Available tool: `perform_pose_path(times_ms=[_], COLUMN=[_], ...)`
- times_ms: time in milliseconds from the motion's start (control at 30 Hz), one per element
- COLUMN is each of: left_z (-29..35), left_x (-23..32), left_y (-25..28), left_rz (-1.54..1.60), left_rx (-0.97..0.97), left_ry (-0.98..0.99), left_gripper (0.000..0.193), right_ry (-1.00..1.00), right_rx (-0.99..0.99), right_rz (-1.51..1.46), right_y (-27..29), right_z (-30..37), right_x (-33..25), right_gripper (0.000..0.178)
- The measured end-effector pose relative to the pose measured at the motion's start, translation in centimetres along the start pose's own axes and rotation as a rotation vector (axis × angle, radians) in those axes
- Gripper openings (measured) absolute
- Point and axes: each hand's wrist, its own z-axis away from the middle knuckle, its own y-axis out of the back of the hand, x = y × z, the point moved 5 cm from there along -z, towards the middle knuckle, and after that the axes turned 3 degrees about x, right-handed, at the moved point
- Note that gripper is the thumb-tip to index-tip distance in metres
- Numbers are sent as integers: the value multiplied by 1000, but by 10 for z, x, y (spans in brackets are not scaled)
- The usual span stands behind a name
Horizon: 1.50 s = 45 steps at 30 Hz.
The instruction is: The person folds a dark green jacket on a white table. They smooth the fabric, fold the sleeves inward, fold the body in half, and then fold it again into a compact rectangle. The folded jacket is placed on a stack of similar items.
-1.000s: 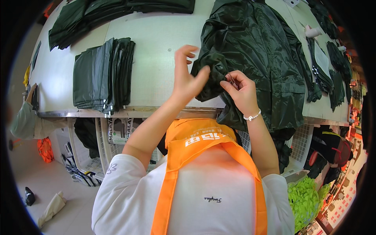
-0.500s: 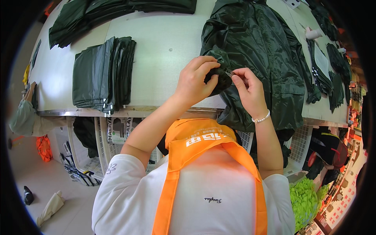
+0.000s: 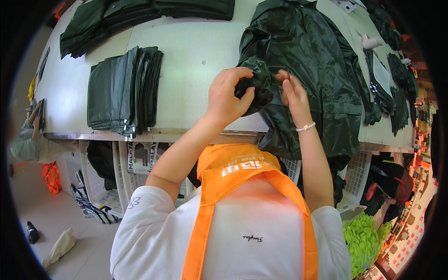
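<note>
A shiny dark green jacket [image 3: 322, 88] lies spread on the table, its lower edge hanging over the front. My left hand [image 3: 228, 95] is closed on a bunched part of it, probably a sleeve end, lifted at the jacket's left side. The bunched cloth [image 3: 256, 88] hides some of my fingertips. Just right of that bunch, apart from it, my right hand [image 3: 294, 95] is raised over the jacket. Its fingers pinch a small, thin dark thing, too blurred to name for sure.
A stack of folded dark green garments [image 3: 121, 93] stands left on the pale table [image 3: 186, 93]; more folded piles [image 3: 112, 18] lie behind. White plastic baskets [image 3: 100, 186] stand below the front edge. A white spool [image 3: 372, 43] is at right. Another person's sleeve [image 3: 25, 140] shows far left.
My right hand has drawn away from the bunched cloth, slightly right and up, and is blurred by motion. My left hand has shifted slightly left, still gripping the cloth.
</note>
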Motion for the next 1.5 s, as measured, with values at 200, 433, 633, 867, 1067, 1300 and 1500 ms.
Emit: perform_pose_path(times_ms=[200,433,633,867,1067,1300,1500], left_z=[7,39,-6,16,-6,-22,-13], left_x=[-40,-54,-115,10,-32,38,30], left_y=[-13,-45,-16,-29,15,15,10], left_rz=[155,730,-198,61,-147,-133,-2], left_rx=[151,-296,156,-132,143,156,52], left_ry=[399,999,537,103,177,-162,-211], left_gripper=[54,41,13,18,26,37,30], right_ry=[-485,199,477,427,507,576,228], right_rx=[-286,156,-77,347,257,134,-78], right_rz=[-599,423,466,539,473,580,252], right_y=[-29,-7,-71,-13,-8,-26,-15], right_z=[2,-14,49,17,40,53,63], right_x=[42,7,-40,-43,-55,-78,-71], right_gripper=[13,14,19,18,25,23,31])
